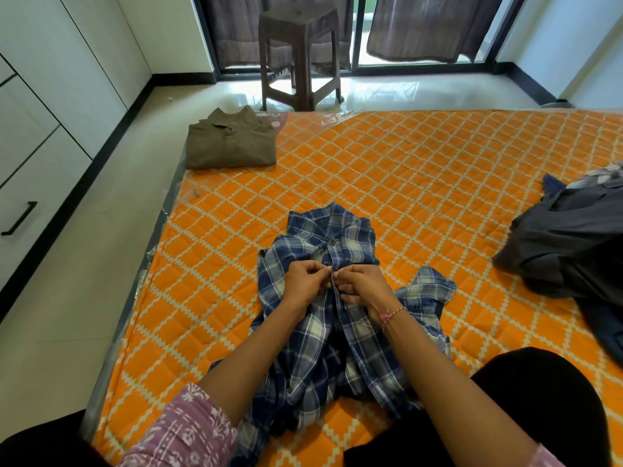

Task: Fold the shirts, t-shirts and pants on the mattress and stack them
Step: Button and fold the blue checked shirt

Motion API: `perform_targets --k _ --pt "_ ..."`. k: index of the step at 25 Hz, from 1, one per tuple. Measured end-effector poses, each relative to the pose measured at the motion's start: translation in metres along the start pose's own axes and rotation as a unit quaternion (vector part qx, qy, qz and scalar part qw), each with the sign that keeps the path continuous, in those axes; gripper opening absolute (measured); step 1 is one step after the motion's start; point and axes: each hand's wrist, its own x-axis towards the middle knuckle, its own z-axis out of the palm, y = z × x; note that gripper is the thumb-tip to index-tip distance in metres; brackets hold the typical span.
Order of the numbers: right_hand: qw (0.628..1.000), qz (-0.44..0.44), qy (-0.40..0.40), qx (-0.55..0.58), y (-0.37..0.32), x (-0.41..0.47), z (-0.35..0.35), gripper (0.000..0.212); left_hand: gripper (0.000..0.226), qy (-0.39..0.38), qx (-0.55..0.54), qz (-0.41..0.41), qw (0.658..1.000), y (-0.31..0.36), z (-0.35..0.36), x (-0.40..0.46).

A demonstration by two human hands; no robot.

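A blue and white plaid shirt (323, 335) lies face up and rumpled on the orange patterned mattress (421, 170), collar pointing away from me. My left hand (305, 281) and my right hand (362, 286) meet at the shirt's front placket just below the collar. Both pinch the fabric edges there, at a button. A folded olive-brown shirt (231, 143) lies at the mattress's far left corner. A heap of dark grey and blue unfolded clothes (569, 244) sits at the right edge.
A brown plastic stool (300, 52) stands on the tiled floor beyond the mattress, before curtained glass doors (428, 28). White wardrobe fronts (37, 112) line the left wall. My knees in black pants (542, 409) rest on the mattress near me.
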Motion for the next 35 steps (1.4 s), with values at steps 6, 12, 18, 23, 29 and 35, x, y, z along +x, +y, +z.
perform_targets --k 6,12,18,23,29,35 --pt "0.931 -0.195 0.120 -0.283 -0.026 -0.001 0.002 0.018 0.026 0.031 0.102 0.045 0.993 0.031 -0.001 0.000" --pt "0.987 -0.115 0.058 -0.094 -0.043 -0.004 -0.009 0.021 0.024 -0.031 -0.006 -0.012 0.999 0.042 -0.002 0.007" --pt "0.996 0.016 0.042 0.083 -0.060 0.003 -0.006 0.019 0.009 -0.034 0.110 0.071 0.991 0.049 -0.009 0.011" --pt "0.996 0.006 0.064 0.068 -0.101 0.036 -0.008 0.024 0.017 -0.091 0.096 0.042 0.990 0.046 -0.015 0.006" --pt "0.996 -0.010 0.080 0.048 -0.090 0.043 -0.005 0.021 0.010 -0.037 0.073 -0.021 0.996 0.022 -0.012 0.014" --pt "0.917 -0.137 0.138 -0.349 -0.009 0.007 0.006 0.013 0.017 0.027 0.229 0.081 0.970 -0.012 -0.020 0.004"
